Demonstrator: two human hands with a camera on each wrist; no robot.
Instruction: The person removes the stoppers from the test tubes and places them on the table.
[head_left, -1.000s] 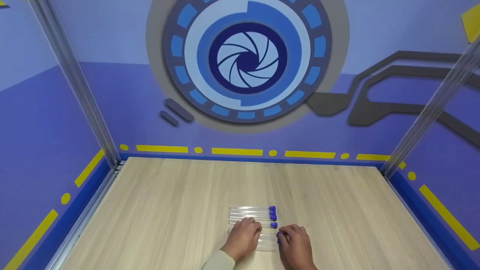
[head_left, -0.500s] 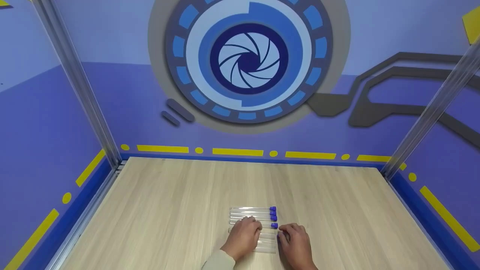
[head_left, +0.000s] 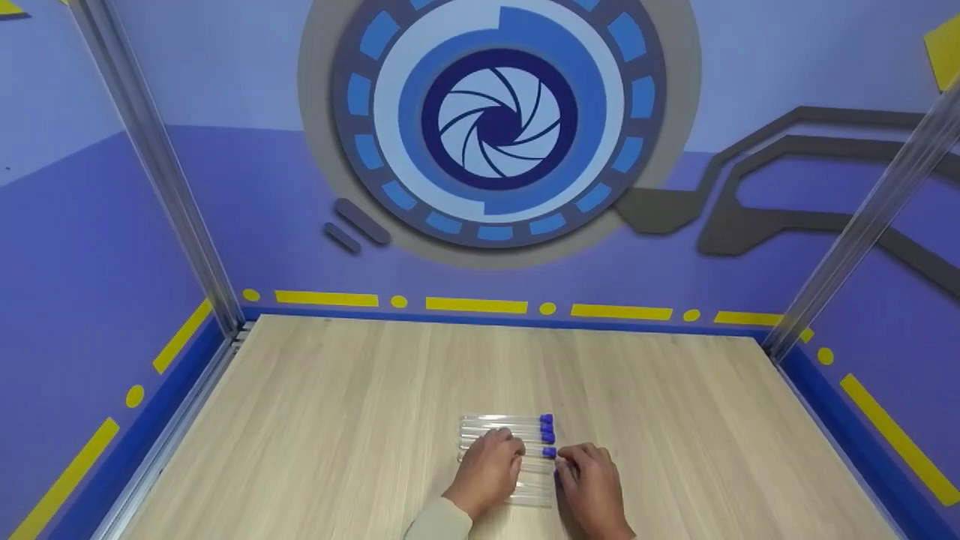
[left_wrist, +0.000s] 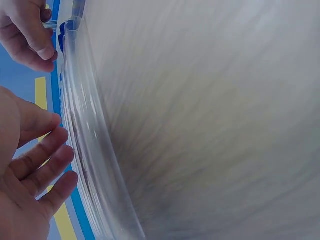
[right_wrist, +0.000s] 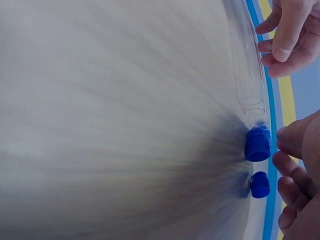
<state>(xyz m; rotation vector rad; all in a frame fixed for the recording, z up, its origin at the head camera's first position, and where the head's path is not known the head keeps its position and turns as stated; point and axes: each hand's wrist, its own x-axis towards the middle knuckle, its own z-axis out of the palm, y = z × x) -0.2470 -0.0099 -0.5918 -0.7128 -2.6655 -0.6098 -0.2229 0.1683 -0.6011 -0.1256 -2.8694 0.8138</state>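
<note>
Several clear test tubes (head_left: 536, 481) lie side by side on the wooden table, the farther ones with blue caps (head_left: 549, 438). My left hand (head_left: 486, 471) rests over the tubes, and the left wrist view has its fingers loosely bent with tips right at the tubes (left_wrist: 95, 130). At the tubes' right ends is my right hand (head_left: 591, 480), fingers bent. In the right wrist view its thumb tip is right at a large blue cap (right_wrist: 257, 145), without closing round it. A smaller blue cap (right_wrist: 260, 185) sits below its fingers. The hand hides much of this in the head view.
The wooden table (head_left: 360, 420) spreads to both sides and beyond the tubes. A blue patterned wall (head_left: 420, 277) rises behind it. Metal posts (head_left: 161, 180) stand at the back corners.
A blue cap showing by my right thumb one second ago is now mostly hidden by the fingers. My hands have hardly moved; the head view has shifted slightly.
</note>
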